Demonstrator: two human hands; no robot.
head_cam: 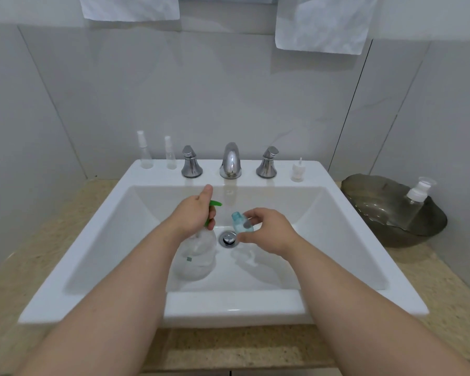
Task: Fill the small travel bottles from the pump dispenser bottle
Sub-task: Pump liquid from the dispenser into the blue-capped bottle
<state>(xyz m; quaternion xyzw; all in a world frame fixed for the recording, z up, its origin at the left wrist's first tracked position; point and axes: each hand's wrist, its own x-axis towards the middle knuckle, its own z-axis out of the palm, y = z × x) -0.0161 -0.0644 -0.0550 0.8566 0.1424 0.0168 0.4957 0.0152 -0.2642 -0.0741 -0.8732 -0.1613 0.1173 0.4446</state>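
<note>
Ideally, the left hand [194,213] gripping the clear green-pump dispenser bottle [196,259] should press slowly, its nozzle [216,204] right above the small blue travel bottle [240,223] pinched by the right hand [267,232].

Speckled beige counter [228,348] bears a white sink [318,172] and a dark glass bowl [369,191]

Bare forearms [120,294], left grip [193,215], right grip [269,232]

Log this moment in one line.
left hand: grips pump dispenser bottle | right hand: holds blue travel bottle beside nozzle | place: over sink
</note>
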